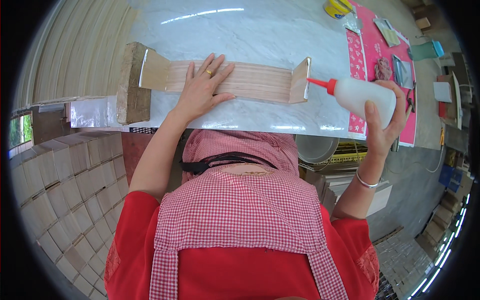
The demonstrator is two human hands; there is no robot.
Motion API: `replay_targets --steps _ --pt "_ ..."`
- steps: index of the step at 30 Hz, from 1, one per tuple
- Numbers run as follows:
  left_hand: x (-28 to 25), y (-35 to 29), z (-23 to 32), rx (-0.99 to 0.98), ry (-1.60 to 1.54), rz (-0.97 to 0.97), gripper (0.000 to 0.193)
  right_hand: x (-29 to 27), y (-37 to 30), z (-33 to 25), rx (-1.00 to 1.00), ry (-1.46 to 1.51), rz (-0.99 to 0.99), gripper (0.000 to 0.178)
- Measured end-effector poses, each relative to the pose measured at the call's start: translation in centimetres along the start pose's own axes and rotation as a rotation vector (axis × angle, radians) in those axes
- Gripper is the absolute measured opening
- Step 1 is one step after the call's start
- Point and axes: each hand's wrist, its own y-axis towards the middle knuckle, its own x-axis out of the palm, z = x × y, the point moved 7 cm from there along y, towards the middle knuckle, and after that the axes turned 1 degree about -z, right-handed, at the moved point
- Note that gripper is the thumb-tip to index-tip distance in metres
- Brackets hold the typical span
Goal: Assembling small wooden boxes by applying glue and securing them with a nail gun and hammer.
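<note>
A long wooden board (260, 80) lies on the table with a short upright panel at each end. My left hand (206, 87) rests flat on the board, left of its middle, fingers spread. White glue lines the top edges of the left end panel (154, 70) and the right end panel (300, 81). My right hand (386, 120) is wrapped round a white glue bottle (367, 99), tilted so its red nozzle (320, 83) points left. The nozzle's tip is at the right panel's edge; whether it touches I cannot tell.
A thick wooden block (134, 85) stands beside the left panel. Stacked boards (75, 50) rise at the far left, and more wooden pieces (70, 195) are piled below. Rightward, a pink sheet (367, 40) carries tools and a pink bundle (383, 69). A yellow tub (338, 8) sits at the back.
</note>
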Motion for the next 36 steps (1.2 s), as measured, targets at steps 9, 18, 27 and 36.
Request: replay_targets --steps 9,18,27,36 --pt "-0.1 0.1 0.9 -0.017 -0.008 -0.029 0.074 -1.9 -1.7 5.3 0.135 0.297 0.31 0.047" --pt "-0.7 -1.4 3.2 -0.068 -0.085 0.082 0.077 0.9 6.1 22.3 0.295 -0.46 0.345 0.046" --pt "-35.2 -8.8 -11.2 -0.48 0.615 0.86 0.052 1.7 7.8 22.0 0.184 -0.551 0.181 0.036" --pt "-41.6 -9.8 -21.7 -1.095 0.361 0.141 0.089 0.7 3.2 16.7 0.016 -0.501 0.204 0.026"
